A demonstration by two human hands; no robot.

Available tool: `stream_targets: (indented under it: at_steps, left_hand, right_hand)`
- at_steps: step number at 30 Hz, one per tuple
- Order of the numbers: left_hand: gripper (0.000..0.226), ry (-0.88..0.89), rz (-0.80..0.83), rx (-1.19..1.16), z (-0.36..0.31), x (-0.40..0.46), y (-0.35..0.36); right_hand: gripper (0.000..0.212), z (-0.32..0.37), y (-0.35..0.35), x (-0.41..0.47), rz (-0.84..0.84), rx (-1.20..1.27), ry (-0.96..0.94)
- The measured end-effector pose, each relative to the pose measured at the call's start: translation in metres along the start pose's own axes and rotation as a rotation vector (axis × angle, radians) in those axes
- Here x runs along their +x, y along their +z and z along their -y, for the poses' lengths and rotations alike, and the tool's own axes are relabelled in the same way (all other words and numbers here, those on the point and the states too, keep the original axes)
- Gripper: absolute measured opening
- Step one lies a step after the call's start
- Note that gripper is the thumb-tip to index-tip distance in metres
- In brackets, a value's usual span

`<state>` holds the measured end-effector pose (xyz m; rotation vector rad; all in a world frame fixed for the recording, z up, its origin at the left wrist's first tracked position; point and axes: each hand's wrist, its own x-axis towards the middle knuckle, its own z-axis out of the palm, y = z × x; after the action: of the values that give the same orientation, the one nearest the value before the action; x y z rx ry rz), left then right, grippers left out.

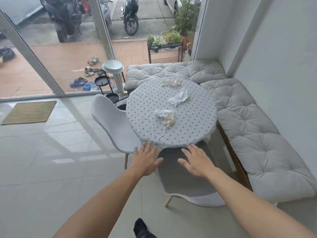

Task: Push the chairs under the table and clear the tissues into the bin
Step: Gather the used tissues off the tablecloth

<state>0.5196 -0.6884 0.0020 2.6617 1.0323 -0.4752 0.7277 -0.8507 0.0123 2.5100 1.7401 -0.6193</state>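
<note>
A round table (193, 124) with a dotted cloth holds three clumps of crumpled tissues: one at the far edge (171, 82), one in the middle (179, 97), one nearer me (166, 116). A grey-seated chair (185, 182) stands at the table's near edge, its front tucked slightly under the cloth. A white shell chair (111, 122) stands at the table's left side. My left hand (145, 160) and my right hand (195, 162) hover over the grey chair with fingers spread, holding nothing.
A cushioned corner bench (253, 134) wraps the table's far and right sides. A black tiered stand (107, 83) with a white bowl stands by the glass door. A woven mat (29, 112) lies on the tiled floor at left. No bin is visible.
</note>
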Motion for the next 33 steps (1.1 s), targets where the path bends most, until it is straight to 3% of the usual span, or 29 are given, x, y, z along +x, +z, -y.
stream_targets:
  at_steps: [11, 23, 33]
  left_hand:
    - [0.075, 0.075, -0.02, -0.007, 0.102, 0.085, -0.071]
    - [0.078, 0.286, 0.051, 0.065, 0.086, 0.255, -0.096]
    - [0.087, 0.457, 0.115, 0.213, 0.062, 0.382, -0.067]
  right_hand:
    - [0.067, 0.062, -0.034, 0.109, -0.078, 0.122, 0.129]
    - [0.067, 0.009, -0.03, 0.235, -0.072, 0.182, 0.21]
    - [0.064, -0.028, 0.01, 0.315, -0.012, 0.148, 0.117]
